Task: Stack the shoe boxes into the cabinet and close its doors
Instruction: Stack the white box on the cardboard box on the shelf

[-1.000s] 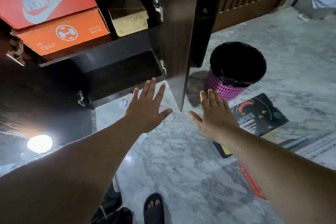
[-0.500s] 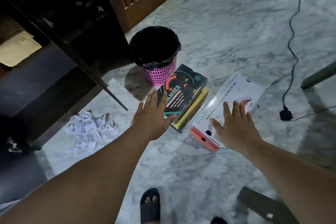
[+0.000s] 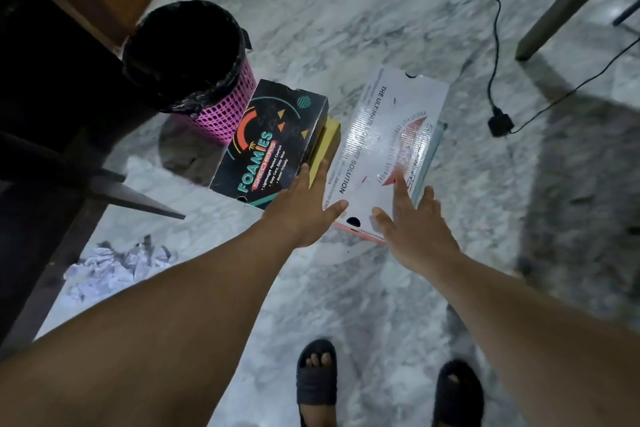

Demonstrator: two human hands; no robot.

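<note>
Two shoe boxes lie side by side on the marble floor. A white shoe box with red print is on the right, and a black Foamies shoe box with a yellow base is to its left. My left hand hovers with fingers spread over the near edges of both boxes. Over the near right corner of the white box, my right hand is spread wide too. Neither hand grips anything. The dark cabinet stands at the left, its open door edge jutting toward the boxes.
A pink mesh bin with a black liner stands just left of the black box. Crumpled paper lies by the cabinet base. A black cable and plug trail at the right, near a table leg. My sandalled feet are below.
My view swung from the cabinet shelves down to the floor. Both hands moved from the door edge toward the two boxes on the floor and now hover over their near edges.
</note>
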